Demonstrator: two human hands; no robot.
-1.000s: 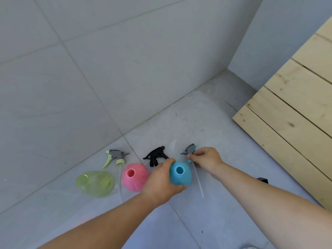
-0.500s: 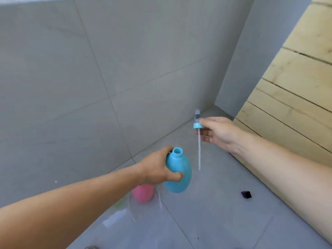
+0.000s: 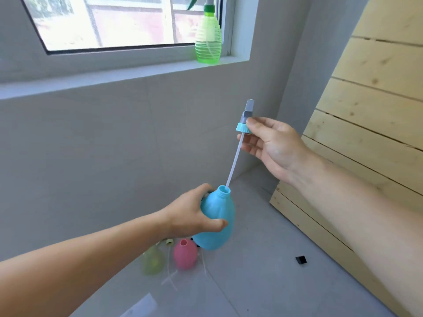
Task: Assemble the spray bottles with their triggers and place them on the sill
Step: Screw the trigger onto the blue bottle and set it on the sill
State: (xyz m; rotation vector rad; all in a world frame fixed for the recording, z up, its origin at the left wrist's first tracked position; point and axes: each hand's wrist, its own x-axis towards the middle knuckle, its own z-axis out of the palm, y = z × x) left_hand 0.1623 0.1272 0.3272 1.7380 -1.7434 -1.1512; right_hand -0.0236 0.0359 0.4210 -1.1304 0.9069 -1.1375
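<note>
My left hand (image 3: pixel 192 216) grips a blue bottle (image 3: pixel 217 221) in the air, its open neck up and tilted slightly right. My right hand (image 3: pixel 272 143) holds a grey trigger with a blue collar (image 3: pixel 244 126) above it; the trigger's thin white tube (image 3: pixel 233 163) slants down and its tip is at the bottle's mouth. On the floor below lie a pink bottle (image 3: pixel 185 253) and a pale yellow-green bottle (image 3: pixel 153 259). A green spray bottle (image 3: pixel 207 37) with its trigger on stands on the window sill (image 3: pixel 114 74).
A wooden plank panel (image 3: pixel 366 124) leans against the wall at the right. A small black piece (image 3: pixel 301 259) lies on the grey tiled floor. Loose white tubes (image 3: pixel 169 277) lie near the floor bottles. The window (image 3: pixel 109 19) is above the sill.
Both hands have lifted the blue bottle and its trigger off the floor. The view has tilted up to the window sill, and the tube tip has come to the bottle's mouth.
</note>
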